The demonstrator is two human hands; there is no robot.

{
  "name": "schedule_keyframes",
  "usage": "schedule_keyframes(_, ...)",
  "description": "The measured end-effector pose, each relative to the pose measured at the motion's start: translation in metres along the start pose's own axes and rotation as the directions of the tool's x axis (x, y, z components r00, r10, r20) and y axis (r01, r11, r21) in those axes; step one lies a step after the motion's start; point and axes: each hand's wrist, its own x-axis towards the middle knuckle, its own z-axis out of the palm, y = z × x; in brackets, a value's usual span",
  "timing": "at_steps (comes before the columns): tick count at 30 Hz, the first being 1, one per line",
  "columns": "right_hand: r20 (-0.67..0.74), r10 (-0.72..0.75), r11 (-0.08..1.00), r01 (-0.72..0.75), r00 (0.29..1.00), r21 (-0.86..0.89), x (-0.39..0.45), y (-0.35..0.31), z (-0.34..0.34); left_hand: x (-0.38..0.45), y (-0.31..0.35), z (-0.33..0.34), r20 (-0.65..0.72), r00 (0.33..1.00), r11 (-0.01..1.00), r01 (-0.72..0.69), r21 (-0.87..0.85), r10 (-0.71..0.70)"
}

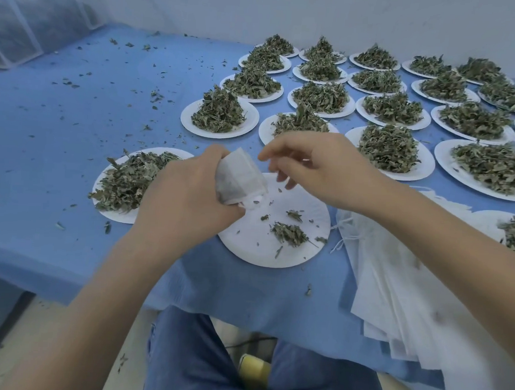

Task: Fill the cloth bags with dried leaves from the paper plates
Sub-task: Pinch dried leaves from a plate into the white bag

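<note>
Gripping the cloth bag (241, 176), my left hand (187, 197) holds it above the nearly emptied paper plate (277, 255) on the desk (58, 154). My right hand (320, 168) hovers loose, holding nothing. I judge gathering the leftover dried leaves (288, 233) in one pinch works best.

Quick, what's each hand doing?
Left hand: grips the white cloth bag.
Right hand: loosely curled, holding nothing.

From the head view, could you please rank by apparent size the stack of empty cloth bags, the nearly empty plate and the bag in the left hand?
1. Stack of empty cloth bags, nearest the camera, which may exaggerate it.
2. Nearly empty plate.
3. Held bag.
</note>
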Motion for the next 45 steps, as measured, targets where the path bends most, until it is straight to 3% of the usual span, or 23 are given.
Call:
schedule_keyframes(3, 0.267, 0.041, 0.927, 0.063, 0.963, -0.369, 0.007, 0.01, 0.012, 0.002, -0.007, -0.004, 0.001, 1.0, 0.998, 0.031, 0.05, -0.031)
schedule_keyframes(5, 0.369, 0.034, 0.894, 0.137, 0.929, -0.427, 0.011, 0.013, 0.023, 0.003, -0.011, -0.006, -0.026, 0.999, 0.998, 0.045, 0.045, -0.044)
schedule_keyframes(10, 0.462, -0.02, 0.834, 0.27, 0.887, -0.481, 0.008, 0.02, 0.031, 0.002, -0.017, -0.008, -0.046, 0.997, 0.997, 0.07, 0.039, -0.068)
schedule_keyframes(16, 0.344, -0.028, 0.867, 0.194, 0.939, -0.46, 0.009, 0.022, 0.023, 0.003, -0.017, -0.01, -0.045, 0.995, 0.996, 0.087, 0.023, -0.086)
schedule_keyframes(24, 0.43, 0.013, 0.864, 0.206, 0.903, -0.46, -0.011, 0.015, 0.02, 0.002, -0.02, -0.011, -0.018, 0.996, 0.995, 0.089, 0.053, -0.088)
schedule_keyframes(27, 0.355, 0.108, 0.885, 0.073, 0.929, -0.46, -0.021, 0.014, 0.01, 0.001, -0.016, -0.007, -0.015, 0.998, 0.997, 0.063, 0.048, -0.062)
schedule_keyframes(31, 0.278, 0.297, 0.792, -0.073, 0.913, -0.607, -0.021, 0.014, 0.013, 0.001, -0.008, -0.005, 0.021, 0.999, 0.999, 0.036, 0.034, -0.037)
schedule_keyframes(36, 0.323, 0.298, 0.867, -0.114, 0.898, -0.485, -0.024, 0.005, 0.015, 0.001, -0.008, -0.005, 0.028, 0.999, 0.999, 0.029, 0.021, -0.03)
schedule_keyframes(42, 0.306, 0.42, 0.777, -0.165, 0.854, -0.607, -0.034, -0.001, 0.007, -0.001, -0.01, -0.003, 0.042, 0.998, 0.999, 0.039, 0.026, -0.04)
schedule_keyframes(45, 0.321, 0.391, 0.816, -0.164, 0.863, -0.554, -0.03, -0.007, 0.014, -0.001, -0.008, -0.002, 0.061, 0.998, 1.0, 0.021, 0.008, -0.021)
